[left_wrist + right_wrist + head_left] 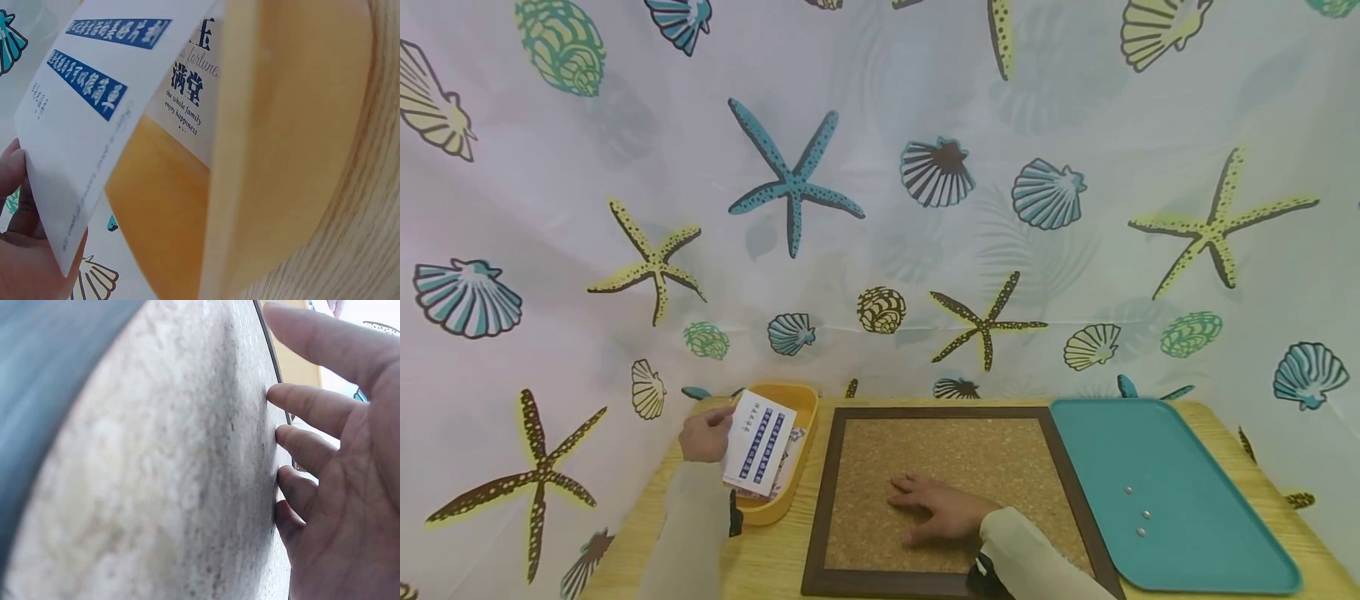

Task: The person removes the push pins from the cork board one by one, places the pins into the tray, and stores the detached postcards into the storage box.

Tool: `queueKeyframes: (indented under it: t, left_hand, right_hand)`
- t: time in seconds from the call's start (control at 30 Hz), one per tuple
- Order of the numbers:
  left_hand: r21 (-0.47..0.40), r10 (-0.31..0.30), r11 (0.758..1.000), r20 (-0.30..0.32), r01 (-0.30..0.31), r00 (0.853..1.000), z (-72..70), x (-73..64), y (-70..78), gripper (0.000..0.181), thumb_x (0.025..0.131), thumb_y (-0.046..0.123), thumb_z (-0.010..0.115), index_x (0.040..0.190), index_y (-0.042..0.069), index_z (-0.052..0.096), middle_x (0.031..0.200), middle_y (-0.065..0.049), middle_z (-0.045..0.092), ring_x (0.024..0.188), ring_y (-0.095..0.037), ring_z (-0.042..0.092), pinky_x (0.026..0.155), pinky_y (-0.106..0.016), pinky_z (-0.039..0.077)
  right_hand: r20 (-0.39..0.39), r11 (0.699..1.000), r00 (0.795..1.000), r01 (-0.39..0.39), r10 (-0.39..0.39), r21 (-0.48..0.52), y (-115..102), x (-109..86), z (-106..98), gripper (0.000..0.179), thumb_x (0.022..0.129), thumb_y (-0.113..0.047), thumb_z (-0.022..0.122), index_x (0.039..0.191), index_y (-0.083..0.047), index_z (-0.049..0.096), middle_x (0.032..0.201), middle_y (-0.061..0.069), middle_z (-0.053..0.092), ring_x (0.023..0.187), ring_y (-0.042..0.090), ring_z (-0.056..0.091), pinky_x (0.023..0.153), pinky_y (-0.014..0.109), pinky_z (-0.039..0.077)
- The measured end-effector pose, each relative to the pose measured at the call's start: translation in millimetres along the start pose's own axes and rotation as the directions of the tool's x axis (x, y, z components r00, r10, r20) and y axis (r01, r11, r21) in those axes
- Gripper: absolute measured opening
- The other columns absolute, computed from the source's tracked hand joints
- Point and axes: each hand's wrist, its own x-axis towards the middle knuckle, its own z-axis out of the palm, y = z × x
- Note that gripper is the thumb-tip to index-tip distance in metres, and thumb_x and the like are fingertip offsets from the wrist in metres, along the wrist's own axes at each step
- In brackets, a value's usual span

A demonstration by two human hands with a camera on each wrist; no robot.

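My left hand [706,436] pinches the left edge of a white card [760,442] printed with dark blue strips of writing. In the head view the card overlaps a yellow bin [795,492], tilted over its opening. More printed cards [792,454] lie inside the bin; one card [187,94] with black lettering shows behind the held card in the left wrist view. My right hand [943,510] rests on the cork board [955,454] with its fingers spread. Its fingertips meet the cork surface in the right wrist view, and nothing is held there.
The board's dark brown frame [940,412] lies between the bin and a teal tray [1180,467]. Several small pale pieces [1141,532] sit on the tray's left part. All stand on a wooden table [767,558], with a shell-and-starfish curtain [880,233] behind and at the sides.
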Motion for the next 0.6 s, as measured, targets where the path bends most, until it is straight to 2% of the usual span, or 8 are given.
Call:
queueKeyframes:
  t: [0.13, 0.33, 0.47, 0.6]
  left_hand:
    - [0.026, -0.051, 0.998, 0.0, 0.051, 0.999, 3.3, 1.9, 2.2, 0.029, 0.095, 0.007, 0.051, 0.119, 0.001, 0.066, 0.12, -0.023, 0.062, 0.105, -0.038, 0.058, 0.088, -0.045, 0.049]
    - [0.048, -0.069, 0.996, 0.002, 0.069, 0.998, 6.2, 4.5, 2.0, 0.029, 0.093, 0.007, 0.052, 0.118, 0.0, 0.067, 0.117, -0.023, 0.064, 0.103, -0.037, 0.059, 0.087, -0.044, 0.049]
    - [0.093, -0.036, 0.995, -0.004, 0.036, 0.999, 5.8, 5.7, -0.7, 0.029, 0.092, 0.008, 0.054, 0.117, -0.001, 0.067, 0.117, -0.021, 0.065, 0.107, -0.037, 0.059, 0.091, -0.044, 0.048]
    - [0.127, 0.021, 0.992, 0.028, -0.024, 0.999, 3.2, 4.1, -2.6, 0.032, 0.097, 0.013, 0.051, 0.123, -0.003, 0.061, 0.124, -0.023, 0.061, 0.113, -0.039, 0.056, 0.097, -0.046, 0.045]
  right_hand:
    - [0.0, 1.0, 1.0, -0.003, 0.003, 0.003, -2.2, -1.0, -0.8, 0.062, 0.09, -0.039, 0.065, 0.142, -0.01, 0.049, 0.157, 0.008, 0.027, 0.147, 0.032, 0.013, 0.116, 0.054, 0.014]
    - [0.002, 1.0, 1.0, -0.001, 0.001, 0.009, -5.6, -2.0, -2.5, 0.061, 0.091, -0.038, 0.065, 0.142, -0.009, 0.048, 0.157, 0.009, 0.028, 0.146, 0.033, 0.013, 0.115, 0.055, 0.014]
    - [0.003, 1.0, 1.0, 0.013, -0.013, 0.01, -6.8, -2.3, -3.1, 0.061, 0.091, -0.038, 0.064, 0.142, -0.008, 0.048, 0.157, 0.01, 0.028, 0.146, 0.036, 0.014, 0.115, 0.056, 0.014]
    - [0.006, 1.0, 1.0, 0.013, -0.013, 0.018, -7.0, -2.4, -3.4, 0.061, 0.091, -0.037, 0.065, 0.142, -0.008, 0.048, 0.157, 0.011, 0.027, 0.146, 0.037, 0.013, 0.115, 0.057, 0.013]
